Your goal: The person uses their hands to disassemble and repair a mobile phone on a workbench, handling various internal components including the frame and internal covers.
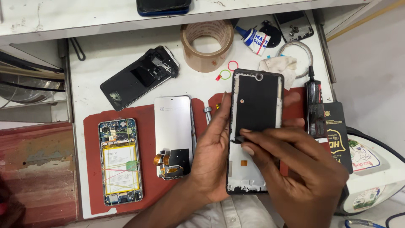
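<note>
My left hand (pixel 211 156) grips a black phone frame (pixel 255 105) from its left edge and holds it upright over the red mat (pixel 147 169). My right hand (pixel 295 169) pinches at the lower edge of the black sheet stuck inside that frame, fingertips pressed on it. To the left on the mat lie a loose display panel (pixel 173 126) with an orange flex cable and an opened phone (pixel 120 160) showing its battery.
A black phone back (pixel 139 76) lies on the white table. A brown tape roll (pixel 207 44), a small glue bottle (pixel 256 40), a cloth (pixel 280 67), a black glue tube (pixel 314 99) and a black box (pixel 337 135) sit behind and to the right.
</note>
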